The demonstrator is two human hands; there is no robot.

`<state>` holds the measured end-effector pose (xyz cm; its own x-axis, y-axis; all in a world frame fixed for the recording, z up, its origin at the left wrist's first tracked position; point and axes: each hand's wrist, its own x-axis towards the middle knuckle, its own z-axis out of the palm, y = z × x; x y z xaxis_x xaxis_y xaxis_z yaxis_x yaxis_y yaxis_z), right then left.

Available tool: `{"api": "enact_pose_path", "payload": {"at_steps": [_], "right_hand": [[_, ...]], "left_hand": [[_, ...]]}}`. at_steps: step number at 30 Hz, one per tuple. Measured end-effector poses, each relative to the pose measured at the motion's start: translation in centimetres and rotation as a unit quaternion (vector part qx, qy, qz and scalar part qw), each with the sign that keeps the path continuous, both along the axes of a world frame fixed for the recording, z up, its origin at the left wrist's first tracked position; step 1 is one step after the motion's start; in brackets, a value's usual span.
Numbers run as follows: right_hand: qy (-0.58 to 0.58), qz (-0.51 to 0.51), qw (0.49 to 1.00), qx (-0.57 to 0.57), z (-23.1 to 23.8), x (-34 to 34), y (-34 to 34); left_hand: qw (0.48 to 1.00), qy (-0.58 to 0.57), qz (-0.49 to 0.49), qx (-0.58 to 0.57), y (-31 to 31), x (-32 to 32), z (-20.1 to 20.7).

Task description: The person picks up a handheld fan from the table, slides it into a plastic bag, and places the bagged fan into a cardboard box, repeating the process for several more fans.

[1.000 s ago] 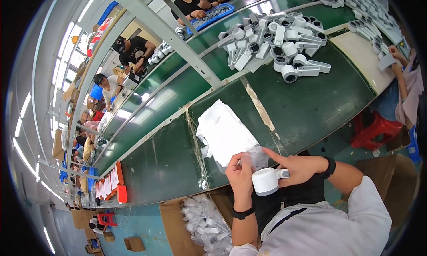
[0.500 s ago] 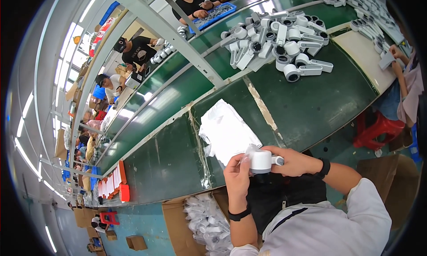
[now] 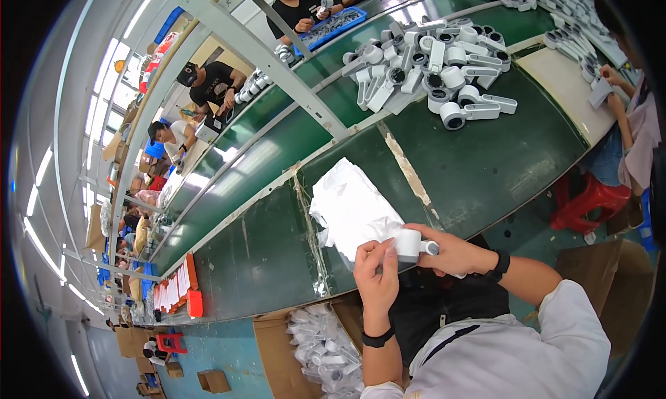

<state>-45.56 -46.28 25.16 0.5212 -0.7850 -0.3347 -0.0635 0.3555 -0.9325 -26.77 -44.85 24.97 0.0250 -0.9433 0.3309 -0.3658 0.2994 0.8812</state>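
Note:
Close to my body at the bench edge is a handheld device (image 3: 409, 246) with a round white head and a short grey-white end piece. My right hand (image 3: 458, 252) is closed around its handle side, and the palm hides most of the handle. Thin clear plastic, apparently a bag (image 3: 383, 228), lies at the left side of the head. My left hand (image 3: 377, 269) pinches the plastic there, thumb and fingers together against the head. Just beyond my hands, a stack of white plastic bags (image 3: 350, 198) lies flat on the green bench.
A heap of similar devices (image 3: 444, 63) covers the far right of the bench (image 3: 499, 156). Below the bench edge, a cardboard box (image 3: 274, 343) holds several bagged devices. Orange trays (image 3: 182, 281) stand at far left. A metal post (image 3: 291, 80) rises beyond. Co-workers (image 3: 222, 83) sit around.
My left fingers have shifted right onto the device's head, with the plastic now drawn along its left side. The device has turned slightly and risen a little. Across the bench, a co-worker's arm has lowered.

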Motion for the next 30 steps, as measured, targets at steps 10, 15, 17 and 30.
{"api": "enact_pose_path", "payload": {"at_steps": [10, 15, 17, 30], "right_hand": [[-0.033, -0.065, 0.997, 0.008, -1.5, 1.7, 0.4], [-0.123, -0.135, 0.980, 0.077, -2.4, 2.5, 0.3], [-0.137, -0.132, 0.979, 0.078, -2.1, 2.6, 0.3], [-0.184, -0.172, 0.968, -0.001, -3.8, 2.5, -0.5]], "left_hand": [[0.980, -0.161, 0.034, -0.114, 0.8, -1.8, 1.4], [0.980, -0.149, -0.014, -0.135, 1.2, -2.3, -0.5], [0.988, -0.085, -0.058, -0.117, 1.3, -2.4, -1.0], [0.986, 0.125, -0.090, -0.069, 2.9, -2.0, -2.3]]}}
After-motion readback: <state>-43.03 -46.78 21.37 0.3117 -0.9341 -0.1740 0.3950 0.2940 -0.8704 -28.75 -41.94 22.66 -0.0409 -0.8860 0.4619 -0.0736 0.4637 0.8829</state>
